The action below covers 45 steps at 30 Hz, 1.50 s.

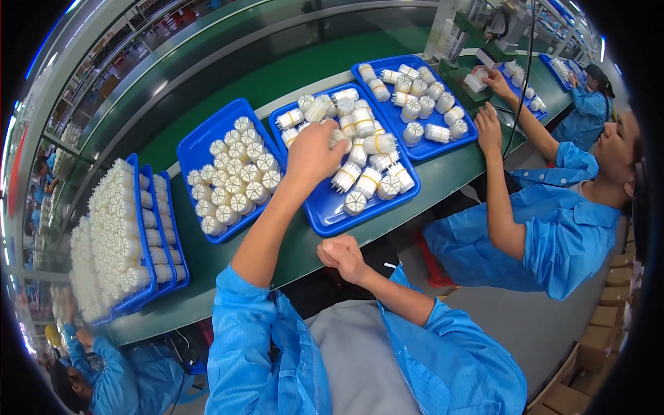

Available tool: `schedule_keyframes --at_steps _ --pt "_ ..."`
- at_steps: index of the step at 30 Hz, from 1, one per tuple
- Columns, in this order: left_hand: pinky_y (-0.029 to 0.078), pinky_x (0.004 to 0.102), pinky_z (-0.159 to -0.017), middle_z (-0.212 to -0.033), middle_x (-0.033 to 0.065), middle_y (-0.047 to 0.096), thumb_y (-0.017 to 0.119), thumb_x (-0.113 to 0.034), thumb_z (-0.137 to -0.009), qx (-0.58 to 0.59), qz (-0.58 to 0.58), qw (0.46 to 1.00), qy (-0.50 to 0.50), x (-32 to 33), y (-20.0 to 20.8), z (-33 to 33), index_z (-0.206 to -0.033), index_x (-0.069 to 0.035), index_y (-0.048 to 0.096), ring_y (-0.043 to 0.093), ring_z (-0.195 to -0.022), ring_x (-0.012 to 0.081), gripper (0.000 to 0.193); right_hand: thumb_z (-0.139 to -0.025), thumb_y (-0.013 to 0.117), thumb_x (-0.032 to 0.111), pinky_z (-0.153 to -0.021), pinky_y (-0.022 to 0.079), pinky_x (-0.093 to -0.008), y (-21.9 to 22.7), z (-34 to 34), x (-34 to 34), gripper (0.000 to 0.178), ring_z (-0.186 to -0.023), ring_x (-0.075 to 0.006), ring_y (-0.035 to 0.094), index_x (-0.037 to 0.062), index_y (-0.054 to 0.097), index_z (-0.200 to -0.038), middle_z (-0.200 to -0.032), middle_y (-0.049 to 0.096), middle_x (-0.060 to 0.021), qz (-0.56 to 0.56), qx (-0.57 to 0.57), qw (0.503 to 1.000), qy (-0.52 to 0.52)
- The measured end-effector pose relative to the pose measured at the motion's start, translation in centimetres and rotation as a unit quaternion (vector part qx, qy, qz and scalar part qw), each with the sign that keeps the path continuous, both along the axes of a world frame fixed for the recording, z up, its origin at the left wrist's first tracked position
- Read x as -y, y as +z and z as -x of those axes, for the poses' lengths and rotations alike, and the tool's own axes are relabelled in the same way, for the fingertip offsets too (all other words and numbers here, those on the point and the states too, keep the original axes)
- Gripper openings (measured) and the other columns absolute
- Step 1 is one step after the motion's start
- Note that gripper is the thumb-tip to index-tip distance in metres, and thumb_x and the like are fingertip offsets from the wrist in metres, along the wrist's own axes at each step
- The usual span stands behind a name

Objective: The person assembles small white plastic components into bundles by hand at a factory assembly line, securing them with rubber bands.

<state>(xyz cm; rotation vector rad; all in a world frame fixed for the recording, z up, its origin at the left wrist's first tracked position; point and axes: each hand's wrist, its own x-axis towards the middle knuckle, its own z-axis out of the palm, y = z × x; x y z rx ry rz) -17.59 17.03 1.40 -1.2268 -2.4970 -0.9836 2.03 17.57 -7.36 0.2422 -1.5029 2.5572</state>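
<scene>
My left hand [312, 153] reaches over the middle blue tray [325, 220], its fingers curled round a white cylindrical plastic part [339, 140] among the others there. Part of that grip is hidden behind the back of the hand. Several white cylinders with yellow bands lie loosely in this tray, some upright with slotted ends up, others on their sides with prongs showing. Just off the tray's front edge, my right hand [344, 257] is closed with the fingers curled in; whatever they may hold cannot be seen.
Left of the middle tray, another blue tray [185, 153] holds upright white cylinders; further left are stacked, filled trays [181, 266]. A third tray [443, 153] stands at the right on the green bench [453, 174]. Beside it a co-worker [512, 235] holds a white piece. Behind runs a green conveyor [242, 83].
</scene>
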Motion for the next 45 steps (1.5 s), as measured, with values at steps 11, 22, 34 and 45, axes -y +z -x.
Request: schedule_keyframes --at_steps 11,22,34,45 --pt "0.054 0.0359 -0.082 -0.108 0.018 0.06 0.057 -0.016 -0.094 0.641 -0.505 0.564 -0.125 9.4 1.0 -8.6 -0.119 0.0 0.046 0.064 -0.095 0.0265 0.032 -0.099 0.044 0.024 -0.043 0.019 -0.0271 0.4 0.1 -0.6 0.048 -0.046 -0.0078 0.025 0.0073 0.033 -0.055 -0.051 0.03 0.0021 0.022 0.011 1.0 -0.005" --pt "0.053 0.0335 -0.084 -0.115 0.018 0.057 0.05 -0.022 -0.097 0.651 -0.511 0.528 -0.189 11.7 1.3 -11.6 -0.135 0.002 0.038 0.062 -0.1 0.0252 0.047 -0.099 0.044 0.027 -0.044 0.02 -0.0266 0.6 0.1 -0.2 0.049 -0.046 -0.0082 0.026 0.0076 0.034 -0.055 -0.051 0.03 0.0022 0.024 0.007 1.0 -0.007" --pt "0.053 0.0344 -0.086 -0.113 0.0161 0.055 0.06 -0.022 -0.092 0.617 -0.477 0.597 -0.188 11.4 2.2 -13.4 -0.134 0.005 0.038 0.06 -0.103 0.028 0.054 -0.1 0.043 0.027 -0.044 0.021 -0.0259 0.2 -0.2 -0.4 0.044 -0.047 -0.0072 0.03 0.0034 0.048 -0.063 -0.053 0.037 0.0019 0.023 0.024 0.999 -0.017" --pt "0.039 0.0467 -0.106 -0.124 0.0229 0.054 0.063 -0.011 -0.08 0.603 -0.529 0.513 -0.305 11.1 2.2 -13.6 -0.121 -0.004 0.046 0.05 -0.123 0.0394 0.046 -0.1 0.044 0.026 -0.043 0.022 -0.0268 0.1 -0.3 -0.4 0.044 -0.045 -0.0081 0.03 0.0046 0.045 -0.061 -0.052 0.038 0.0014 0.036 0.027 0.999 -0.013"
